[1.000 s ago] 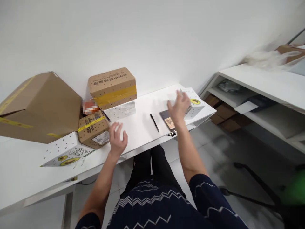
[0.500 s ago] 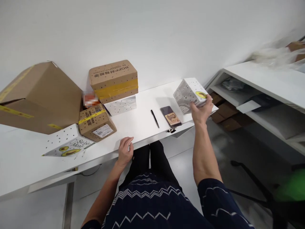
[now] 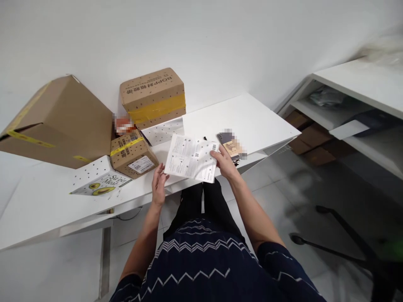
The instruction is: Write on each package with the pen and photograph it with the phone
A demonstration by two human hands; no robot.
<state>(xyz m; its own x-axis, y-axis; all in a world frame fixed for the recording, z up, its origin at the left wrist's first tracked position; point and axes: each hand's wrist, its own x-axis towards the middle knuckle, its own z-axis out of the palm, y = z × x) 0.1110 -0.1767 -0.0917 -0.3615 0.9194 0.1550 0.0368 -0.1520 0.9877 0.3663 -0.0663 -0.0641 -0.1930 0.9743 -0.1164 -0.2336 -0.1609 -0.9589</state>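
A white printed box with small dark specks, text and a barcode is held up over the table's front edge. My right hand grips its right side, thumb on the printed face. Near its lower left corner, my left hand has its fingers apart; whether a fingertip touches the box I cannot tell. Behind the box's right side lies a phone with a picture on it, partly blurred. The tip of a black pen shows beyond the box; the rest is hidden.
To the left stand a large brown carton, a small taped carton and a white avocado-printed box. A taped carton rests on another white speckled box by the wall. At right is a shelf unit.
My right hand has brought the white box from the table's right end to the middle, its printed face now up. My left hand has risen beside it, fingers spread.
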